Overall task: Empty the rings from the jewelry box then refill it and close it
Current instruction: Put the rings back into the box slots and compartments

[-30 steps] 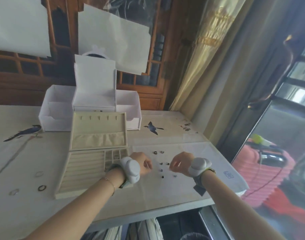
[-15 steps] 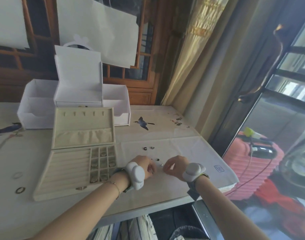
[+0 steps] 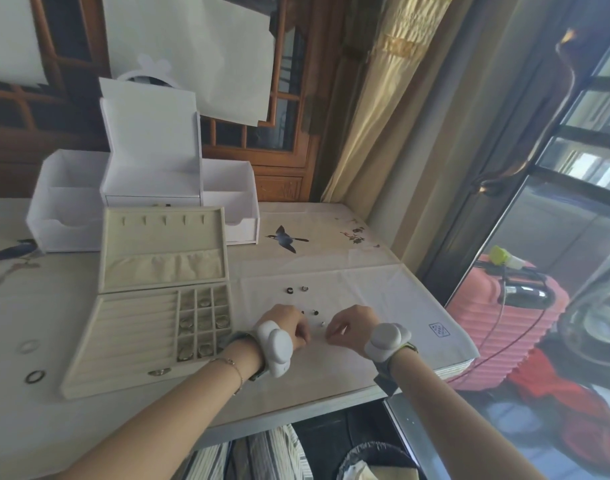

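The beige jewelry box lies open on the table with its lid standing up. Several rings sit in its small compartments, and one ring lies at its front edge. Loose rings lie on the white cloth to the right of the box. My left hand and my right hand hover close together over these rings. Both have fingers curled down in a pinch, each on a small ring that the fingers mostly hide.
A white paper organiser stands behind the box. Two rings lie at the table's left. The table's front edge is near my arms. A red suitcase stands at the right, a bin below.
My view has swung right, so the box sits further left. Both hands have stayed over the loose rings and drawn closer, and fewer rings show between them.
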Motion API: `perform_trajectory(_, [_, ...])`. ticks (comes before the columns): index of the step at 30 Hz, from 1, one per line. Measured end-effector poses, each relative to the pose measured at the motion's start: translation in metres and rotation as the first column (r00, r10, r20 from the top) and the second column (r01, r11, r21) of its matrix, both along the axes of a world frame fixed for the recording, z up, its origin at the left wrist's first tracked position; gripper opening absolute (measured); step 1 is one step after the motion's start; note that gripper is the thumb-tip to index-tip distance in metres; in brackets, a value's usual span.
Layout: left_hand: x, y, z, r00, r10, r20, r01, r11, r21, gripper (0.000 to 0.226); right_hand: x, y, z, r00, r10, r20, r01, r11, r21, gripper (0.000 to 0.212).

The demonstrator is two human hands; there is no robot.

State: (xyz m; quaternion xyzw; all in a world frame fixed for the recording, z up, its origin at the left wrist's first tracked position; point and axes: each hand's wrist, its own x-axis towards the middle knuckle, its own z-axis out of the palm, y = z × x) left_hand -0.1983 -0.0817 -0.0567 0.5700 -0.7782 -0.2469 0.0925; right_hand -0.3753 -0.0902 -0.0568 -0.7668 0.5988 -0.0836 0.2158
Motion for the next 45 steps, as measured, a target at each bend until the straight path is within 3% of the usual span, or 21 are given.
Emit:
perform_trajectory(6, [0.004, 0.003, 0.001, 1.000, -0.024, 0.014, 0.024, 1.000, 0.018, 0.022, 0.003, 0.003, -0.001, 1.000, 0.011, 0.027, -0.010, 1.000, -0.023, 0.009])
perform_trajectory(15, [0.019, 0.008, 0.014, 1.000, -0.017, -0.022, 0.017, 1.000, 0.007, 0.023, 0.017, 0.004, 0.015, 0.987, 0.096, -0.129, -0.094, 0.995, 0.026, 0.017])
perform_trajectory(30, [0.122, 0.032, 0.045, 0.985, 0.159, -0.066, -0.164, 0.984, -0.070, 0.018, 0.124, 0.000, 0.044, 0.965, 0.259, 0.043, -0.261, 0.964, 0.051, 0.011])
perform_trajectory(39, [0.193, 0.052, 0.043, 0.954, 0.292, -0.069, -0.292, 0.956, 0.001, 0.014, 0.197, 0.008, 0.049, 0.904, 0.424, 0.055, -0.425, 0.905, 0.012, 0.015])
perform_trajectory(45, [0.219, 0.062, 0.041, 0.955, 0.297, 0.002, -0.297, 0.954, 0.035, 0.017, 0.229, 0.015, 0.042, 0.861, 0.508, 0.009, -0.508, 0.859, 0.060, 0.018])
